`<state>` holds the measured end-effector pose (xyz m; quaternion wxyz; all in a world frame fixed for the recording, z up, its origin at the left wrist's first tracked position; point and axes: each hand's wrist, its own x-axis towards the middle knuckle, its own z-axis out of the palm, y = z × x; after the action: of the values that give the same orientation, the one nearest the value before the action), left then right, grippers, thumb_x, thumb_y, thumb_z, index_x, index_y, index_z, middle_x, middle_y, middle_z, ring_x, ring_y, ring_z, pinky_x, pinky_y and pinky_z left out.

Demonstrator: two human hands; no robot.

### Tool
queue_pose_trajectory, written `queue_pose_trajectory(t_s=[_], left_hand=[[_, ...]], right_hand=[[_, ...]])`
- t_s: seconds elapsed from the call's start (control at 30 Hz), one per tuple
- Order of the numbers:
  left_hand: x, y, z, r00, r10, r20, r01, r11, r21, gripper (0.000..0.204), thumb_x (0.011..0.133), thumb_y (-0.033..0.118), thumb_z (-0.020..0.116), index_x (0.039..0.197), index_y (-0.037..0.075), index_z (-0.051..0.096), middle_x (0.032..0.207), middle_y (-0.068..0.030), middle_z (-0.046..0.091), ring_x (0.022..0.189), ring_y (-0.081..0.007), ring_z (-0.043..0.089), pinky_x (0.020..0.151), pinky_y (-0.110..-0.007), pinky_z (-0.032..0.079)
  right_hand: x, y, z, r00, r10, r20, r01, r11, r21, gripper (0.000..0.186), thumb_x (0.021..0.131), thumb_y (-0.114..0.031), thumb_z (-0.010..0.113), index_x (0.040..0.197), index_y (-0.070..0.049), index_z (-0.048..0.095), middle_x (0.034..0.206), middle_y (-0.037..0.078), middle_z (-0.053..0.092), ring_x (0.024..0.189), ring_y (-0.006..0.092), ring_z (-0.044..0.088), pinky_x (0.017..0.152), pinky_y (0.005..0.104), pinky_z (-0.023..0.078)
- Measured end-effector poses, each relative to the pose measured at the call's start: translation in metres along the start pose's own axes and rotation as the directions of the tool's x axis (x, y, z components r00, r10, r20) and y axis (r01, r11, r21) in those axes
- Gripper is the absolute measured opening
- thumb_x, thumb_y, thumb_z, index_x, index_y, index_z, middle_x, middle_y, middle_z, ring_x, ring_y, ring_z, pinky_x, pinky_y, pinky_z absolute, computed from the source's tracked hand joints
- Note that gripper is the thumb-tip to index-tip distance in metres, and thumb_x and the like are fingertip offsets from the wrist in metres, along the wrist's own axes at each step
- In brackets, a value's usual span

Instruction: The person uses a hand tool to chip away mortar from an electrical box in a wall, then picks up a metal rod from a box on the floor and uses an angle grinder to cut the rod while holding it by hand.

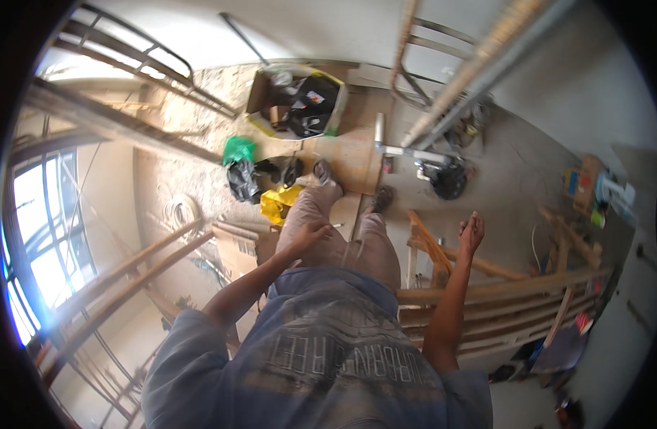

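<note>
My left hand [312,237] hangs in front of my left thigh, over the light trousers [307,214]. Its fingers look loosely stretched, a little blurred, and I see nothing held in them. Out to the right, my right hand [472,232] is raised away from my body with its fingers curled in. Nothing shows in it. Near that hand, an orange-brown timber piece [430,243] leans on a wooden frame. Below my left hand, on the floor side, lie a yellow bag [279,204] and a flattened cardboard box [235,247].
Ahead stands an open box [335,123] of black bags. White pipe pieces [407,152] and a black bag [450,180] lie right of my feet. Scaffold frames [121,121] rise at left and at front right. A slatted wooden bench [500,289] is beside me. A coiled hose [179,211] lies left.
</note>
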<state>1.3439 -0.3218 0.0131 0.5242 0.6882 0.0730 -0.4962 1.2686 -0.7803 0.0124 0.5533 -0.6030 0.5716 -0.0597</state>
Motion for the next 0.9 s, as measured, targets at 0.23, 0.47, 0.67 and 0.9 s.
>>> queue_pose_trajectory(t_s=[0.23, 0.47, 0.67, 0.9], left_hand=[[0.079, -0.008, -0.031, 0.993, -0.107, -0.054, 0.092, 0.970, -0.225, 0.038, 0.096, 0.029, 0.053, 0.112, -0.004, 0.061, 0.103, -0.0128, 0.067, 0.092, -0.0210, 0.065, 0.081, -0.032, 0.051], [0.160, -0.048, -0.104, 0.972, -0.137, -0.191, 0.086, 0.963, -0.256, 0.038, 0.094, 0.028, 0.052, 0.107, -0.005, 0.063, 0.092, -0.0161, 0.070, 0.083, -0.0200, 0.068, 0.073, -0.032, 0.053], [0.205, -0.081, -0.210, 0.920, -0.151, -0.362, 0.094, 0.981, -0.170, 0.033, 0.090, 0.031, 0.054, 0.097, 0.001, 0.067, 0.084, -0.0151, 0.070, 0.081, -0.0294, 0.068, 0.075, -0.038, 0.051], [0.266, -0.144, -0.308, 0.859, -0.139, -0.494, 0.162, 0.987, 0.004, 0.033, 0.087, 0.032, 0.054, 0.097, 0.003, 0.067, 0.089, -0.0204, 0.068, 0.087, -0.0370, 0.066, 0.078, -0.043, 0.051]], right_hand=[[-0.019, -0.021, 0.163, 0.873, -0.162, 0.460, 0.340, 0.878, -0.337, 0.029, 0.099, -0.028, 0.051, 0.114, -0.004, 0.058, 0.066, 0.001, 0.054, 0.054, 0.0076, 0.048, 0.052, 0.0244, 0.039], [-0.040, 0.005, 0.309, 0.807, 0.085, 0.585, 0.306, 0.786, -0.537, 0.033, 0.097, -0.030, 0.051, 0.102, 0.000, 0.063, 0.077, 0.008, 0.062, 0.059, 0.0155, 0.059, 0.060, 0.0300, 0.047], [-0.081, 0.039, 0.423, 0.724, 0.184, 0.665, 0.353, 0.729, -0.586, 0.028, 0.096, -0.027, 0.051, 0.099, -0.002, 0.064, 0.063, 0.003, 0.054, 0.057, 0.0099, 0.053, 0.056, 0.0268, 0.043], [-0.107, 0.070, 0.483, 0.646, 0.316, 0.695, 0.276, 0.753, -0.598, 0.022, 0.097, -0.022, 0.052, 0.099, -0.001, 0.060, 0.065, 0.006, 0.055, 0.058, 0.0120, 0.054, 0.056, 0.0287, 0.044]])
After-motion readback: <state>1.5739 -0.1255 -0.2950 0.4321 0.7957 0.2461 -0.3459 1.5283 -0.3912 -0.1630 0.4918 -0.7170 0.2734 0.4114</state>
